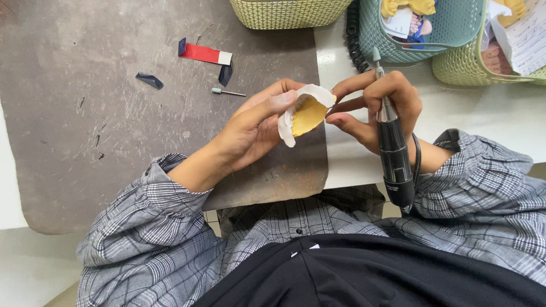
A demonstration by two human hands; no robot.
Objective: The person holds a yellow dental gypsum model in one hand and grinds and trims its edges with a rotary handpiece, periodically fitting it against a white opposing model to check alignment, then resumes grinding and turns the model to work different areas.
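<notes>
Fingers (273,105) of the left hand (250,128) are gripping a white-and-yellow plaster dental cast (304,112) above the dark mat's (114,142) right edge on the desk (489,116); right hand (378,105), touching the cast's right side, is clasping a black rotary handpiece (392,148), its long axis pointing toward the desk's far edge.

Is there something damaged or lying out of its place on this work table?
The dark mat is scratched and pitted, with an orange stain near its lower right edge. A loose grinding bit and torn dark scraps lie scattered above the left hand.
</notes>
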